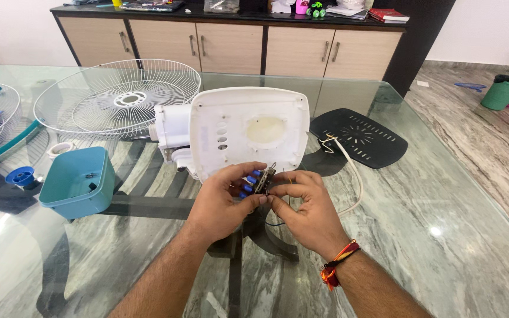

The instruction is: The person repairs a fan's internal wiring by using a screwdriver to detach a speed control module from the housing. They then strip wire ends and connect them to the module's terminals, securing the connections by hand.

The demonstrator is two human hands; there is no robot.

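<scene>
white wire grille (117, 98), teal housing (78, 180), black plate (360, 138)

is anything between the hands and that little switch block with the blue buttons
Nothing visible. The left hand and right hand both already grip the switch block directly, in front of the white fan housing. Thin wires run from it by the right fingers.

A flat red package or book (387, 15) lies at the right end of the dark cabinet top (254, 17); beside it sits a clear plastic bag (221, 6).
</scene>
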